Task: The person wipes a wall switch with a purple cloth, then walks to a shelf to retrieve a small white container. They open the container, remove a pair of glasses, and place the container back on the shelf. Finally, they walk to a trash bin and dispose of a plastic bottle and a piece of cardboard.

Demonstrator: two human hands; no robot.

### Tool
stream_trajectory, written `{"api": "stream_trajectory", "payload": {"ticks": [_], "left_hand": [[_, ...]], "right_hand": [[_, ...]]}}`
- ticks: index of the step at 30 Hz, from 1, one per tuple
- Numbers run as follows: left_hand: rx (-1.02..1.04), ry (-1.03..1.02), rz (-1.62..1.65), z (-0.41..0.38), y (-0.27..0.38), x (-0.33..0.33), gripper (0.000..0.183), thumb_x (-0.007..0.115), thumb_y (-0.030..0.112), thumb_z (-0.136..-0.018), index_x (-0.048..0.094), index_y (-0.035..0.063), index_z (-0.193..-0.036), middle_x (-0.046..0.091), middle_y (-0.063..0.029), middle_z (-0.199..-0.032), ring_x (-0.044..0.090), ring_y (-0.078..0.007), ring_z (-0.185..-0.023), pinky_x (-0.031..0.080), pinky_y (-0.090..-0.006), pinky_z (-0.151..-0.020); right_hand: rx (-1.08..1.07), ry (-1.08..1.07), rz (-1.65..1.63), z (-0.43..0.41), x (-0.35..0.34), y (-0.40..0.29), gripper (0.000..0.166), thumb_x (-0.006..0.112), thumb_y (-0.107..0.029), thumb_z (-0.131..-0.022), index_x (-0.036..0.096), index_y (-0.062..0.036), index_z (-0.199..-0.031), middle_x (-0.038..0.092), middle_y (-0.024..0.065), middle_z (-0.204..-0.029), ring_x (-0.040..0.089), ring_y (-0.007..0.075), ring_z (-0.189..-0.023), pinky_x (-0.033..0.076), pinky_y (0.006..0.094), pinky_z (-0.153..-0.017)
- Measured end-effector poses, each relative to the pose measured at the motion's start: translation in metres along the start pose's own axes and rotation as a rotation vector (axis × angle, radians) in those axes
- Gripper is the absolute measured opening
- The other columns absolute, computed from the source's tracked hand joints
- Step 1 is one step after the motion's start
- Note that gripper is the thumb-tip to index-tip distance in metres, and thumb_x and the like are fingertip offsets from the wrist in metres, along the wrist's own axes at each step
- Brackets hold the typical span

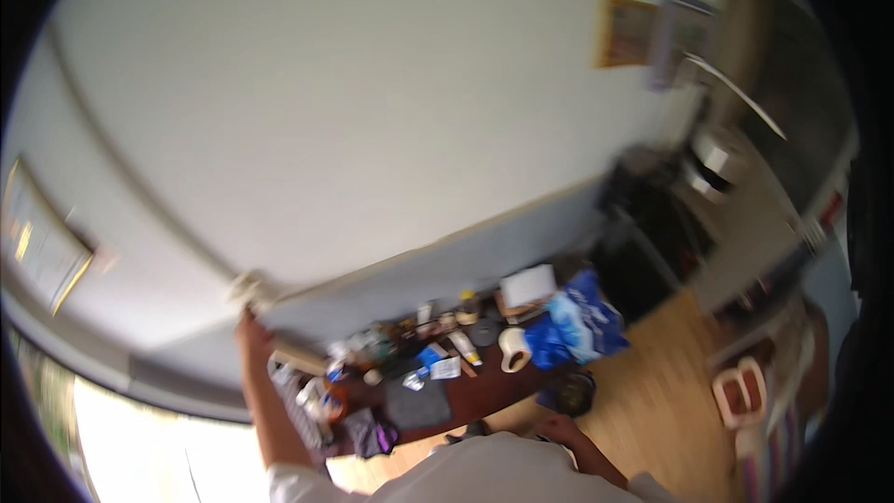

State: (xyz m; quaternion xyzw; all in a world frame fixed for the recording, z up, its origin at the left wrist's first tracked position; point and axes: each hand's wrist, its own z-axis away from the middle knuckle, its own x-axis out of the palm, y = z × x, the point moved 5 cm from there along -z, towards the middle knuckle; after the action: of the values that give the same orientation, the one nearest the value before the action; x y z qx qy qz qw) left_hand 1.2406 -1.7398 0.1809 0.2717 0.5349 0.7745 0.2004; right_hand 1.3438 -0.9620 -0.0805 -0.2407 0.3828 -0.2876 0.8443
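My left hand point(253, 330) is raised on the left against the wall corner, its fingers on a crumpled whitish cloth or wad point(249, 291). Blur hides the exact grip. Low and close to my body, near the front edge of the dark red-brown table point(482, 391), is my right hand point(559, 427); whether it holds anything is not clear. A pale shirt covers my torso. The table bears a white paper roll point(515, 349), a tube with a yellow cap point(464, 348), a grey mat point(419, 405) and a blue plastic bag point(590, 318).
Framed pictures point(628, 31) hang on the pale wall at upper right. A black cabinet or appliance point(628, 272) stands beyond the table. A basket or bin point(574, 392) is on the wooden floor near its right end. Bright window light enters at lower left; a pink-and-white container point(740, 392) lies at right.
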Motion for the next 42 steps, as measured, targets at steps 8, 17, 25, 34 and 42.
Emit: {"api": "stream_trajectory", "payload": {"ticks": [8, 17, 25, 34, 42], "left_hand": [[0.060, 0.057, 0.186, 0.047, 0.025, 0.034, 0.038, 0.053, 0.041, -0.100, 0.056, 0.0064, -0.084, 0.036, 0.0060, -0.060, 0.030, -0.0062, -0.048, 0.026, -0.0233, -0.042], [0.088, 0.048, 0.166, 0.044, 0.027, 0.041, 0.039, 0.050, 0.040, -0.102, 0.055, 0.0038, -0.087, 0.037, 0.0046, -0.060, 0.029, -0.0069, -0.047, 0.026, -0.0236, -0.043], [0.097, 0.059, 0.212, 0.055, 0.016, 0.039, 0.034, 0.050, 0.039, -0.102, 0.055, 0.0058, -0.094, 0.038, 0.0038, -0.060, 0.031, -0.0075, -0.048, 0.028, -0.0244, -0.044], [0.170, 0.112, -0.268, 0.024, 0.015, 0.028, 0.039, 0.042, 0.043, -0.101, 0.058, 0.0110, -0.088, 0.037, 0.0022, -0.058, 0.038, -0.0106, -0.049, 0.034, -0.0288, -0.043], [0.191, 0.025, 0.035, 0.033, 0.024, 0.045, 0.031, 0.049, 0.035, -0.100, 0.042, 0.0169, -0.076, 0.028, 0.0057, -0.054, 0.026, -0.0068, -0.040, 0.020, -0.0255, -0.035]], "right_hand": [[0.105, -0.043, -0.176, 0.022, -0.016, -0.028, 0.032, 0.069, -0.023, -0.081, 0.074, -0.0010, -0.104, 0.072, 0.0143, -0.090, 0.069, 0.0216, -0.078, 0.055, 0.0374, -0.071], [0.045, -0.061, -0.220, 0.001, -0.004, 0.013, 0.028, 0.071, -0.023, -0.079, 0.073, -0.0007, -0.096, 0.070, 0.0110, -0.085, 0.067, 0.0188, -0.076, 0.053, 0.0362, -0.069], [0.045, -0.013, -0.077, 0.023, -0.010, -0.029, 0.026, 0.073, -0.022, -0.077, 0.074, -0.0012, -0.093, 0.071, 0.0110, -0.084, 0.068, 0.0203, -0.077, 0.053, 0.0376, -0.071], [-0.057, -0.108, -0.151, 0.017, 0.015, 0.017, 0.029, 0.069, -0.028, -0.084, 0.074, -0.0056, -0.101, 0.072, 0.0132, -0.098, 0.068, 0.0237, -0.090, 0.053, 0.0392, -0.077], [-0.003, 0.121, -0.023, 0.006, 0.015, 0.015, 0.034, 0.068, -0.037, -0.083, 0.073, -0.0050, -0.095, 0.071, 0.0140, -0.085, 0.068, 0.0237, -0.082, 0.052, 0.0400, -0.078]]}}
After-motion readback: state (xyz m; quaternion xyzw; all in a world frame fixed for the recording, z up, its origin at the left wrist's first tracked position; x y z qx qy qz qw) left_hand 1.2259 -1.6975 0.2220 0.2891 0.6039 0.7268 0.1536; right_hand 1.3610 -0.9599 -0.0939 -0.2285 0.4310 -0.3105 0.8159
